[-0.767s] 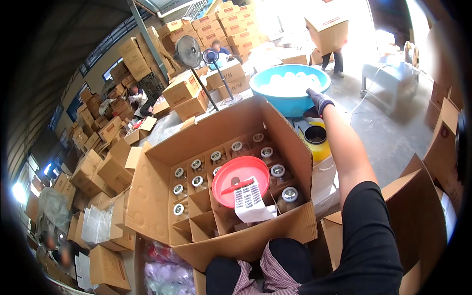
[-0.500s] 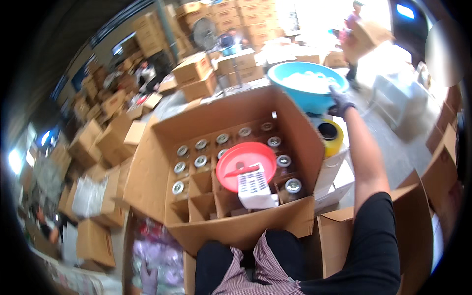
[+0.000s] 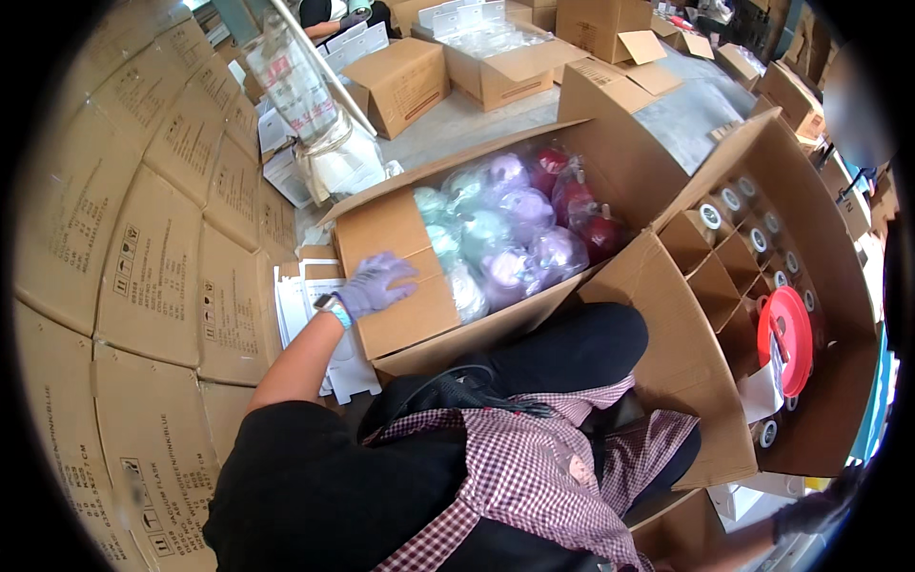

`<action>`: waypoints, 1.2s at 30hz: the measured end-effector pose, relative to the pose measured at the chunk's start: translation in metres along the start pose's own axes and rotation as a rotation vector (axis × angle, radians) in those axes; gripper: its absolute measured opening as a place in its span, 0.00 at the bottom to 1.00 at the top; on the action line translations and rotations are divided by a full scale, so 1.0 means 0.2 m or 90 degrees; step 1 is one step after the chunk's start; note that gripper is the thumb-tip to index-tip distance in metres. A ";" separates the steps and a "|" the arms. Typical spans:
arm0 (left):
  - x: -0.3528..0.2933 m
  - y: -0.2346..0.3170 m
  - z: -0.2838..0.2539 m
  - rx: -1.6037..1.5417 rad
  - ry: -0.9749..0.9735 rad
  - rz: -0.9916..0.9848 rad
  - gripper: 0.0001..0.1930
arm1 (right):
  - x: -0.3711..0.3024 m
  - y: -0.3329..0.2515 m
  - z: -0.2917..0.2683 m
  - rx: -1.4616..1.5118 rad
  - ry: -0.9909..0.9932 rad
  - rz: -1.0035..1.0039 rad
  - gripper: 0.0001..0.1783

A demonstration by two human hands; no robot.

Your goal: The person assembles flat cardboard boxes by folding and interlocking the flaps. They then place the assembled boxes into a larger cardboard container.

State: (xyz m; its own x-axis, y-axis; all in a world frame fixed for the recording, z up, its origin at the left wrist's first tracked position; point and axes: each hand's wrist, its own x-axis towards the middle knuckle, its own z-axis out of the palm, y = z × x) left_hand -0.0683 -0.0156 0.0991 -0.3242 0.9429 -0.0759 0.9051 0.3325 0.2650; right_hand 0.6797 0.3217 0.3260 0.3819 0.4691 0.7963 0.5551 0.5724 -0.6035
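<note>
My left hand (image 3: 378,284), in a lilac glove, lies with its fingers stretched out on a cardboard flap (image 3: 405,334) of an open carton. Inside that carton are rounded things (image 3: 527,208) in clear plastic bags, pale green, lilac and dark red. To its right stands a tilted divided carton (image 3: 672,367) holding several upright containers with silvery round tops (image 3: 710,216). A red round tray (image 3: 799,329) and a white printed packet (image 3: 761,393) rest on the dividers. My gloved right hand (image 3: 810,512) is at the lower right rim, near a white box (image 3: 739,500); its fingers are dark and blurred.
Stacked closed cartons (image 3: 152,238) form a wall on the left. White sheets (image 3: 348,367) lie beside the bagged things' carton. A wrapped bundle (image 3: 300,100) and a pole (image 3: 319,62) stand beyond it. Farther back are more cartons (image 3: 400,84) and another person (image 3: 334,17).
The view has swung to the left. My left hand has gone from over the bagged things onto the carton flap. My right hand, earlier at the blue basin, now shows at the lower right rim.
</note>
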 end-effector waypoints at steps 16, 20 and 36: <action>0.14 0.17 0.22 -0.023 0.041 0.170 0.22 | -1.39 -0.98 0.84 0.267 -0.832 0.214 0.24; -0.24 0.21 -0.40 0.027 0.028 -0.027 0.20 | -1.38 -0.83 0.73 0.234 -0.775 0.309 0.22; -1.14 -1.14 0.53 -0.271 0.224 -1.060 0.54 | -1.66 -0.92 0.88 0.250 -0.885 0.361 0.22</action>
State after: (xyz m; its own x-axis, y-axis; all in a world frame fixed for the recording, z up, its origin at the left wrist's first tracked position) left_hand -0.1712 -0.3050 -0.0467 -0.8397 -0.4346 -0.3257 -0.5333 0.7729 0.3437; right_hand 0.3208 0.1780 0.1658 -0.6181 0.7836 -0.0625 0.2738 0.1401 -0.9515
